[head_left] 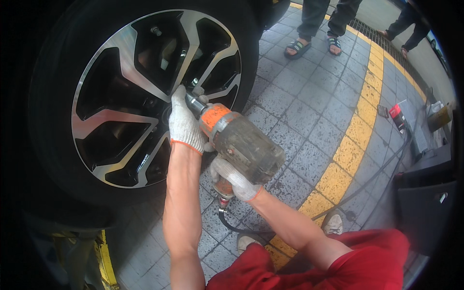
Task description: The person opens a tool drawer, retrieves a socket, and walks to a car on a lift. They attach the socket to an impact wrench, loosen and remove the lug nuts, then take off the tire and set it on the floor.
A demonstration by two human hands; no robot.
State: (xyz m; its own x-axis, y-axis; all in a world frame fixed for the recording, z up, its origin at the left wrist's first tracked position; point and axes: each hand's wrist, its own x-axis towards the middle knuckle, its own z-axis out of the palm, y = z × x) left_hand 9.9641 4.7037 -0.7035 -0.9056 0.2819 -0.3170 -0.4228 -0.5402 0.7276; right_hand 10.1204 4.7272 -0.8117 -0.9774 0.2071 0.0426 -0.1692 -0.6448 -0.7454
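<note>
An air impact wrench (246, 145), orange and grimy grey, is held up against a car wheel (99, 116) with silver and black spokes. My left hand (186, 118), in a white knit glove with an orange cuff, is closed around the wrench's front end by its metal socket (195, 104). The socket points at the wheel's hub area; the glove hides whether it sits on a lug nut. My right hand (236, 180), gloved too, grips the wrench's handle (223, 187) below the body. A black air hose (223, 220) runs from the handle's base.
The hose trails right across grey floor tiles (309, 116) and a yellow stripe (355, 150). A person in sandals (297, 47) stands ahead; another person's legs (408, 24) show farther right. A dark cabinet (427, 212) and a red box (397, 117) lie right. A yellow metal stand (104, 258) is lower left.
</note>
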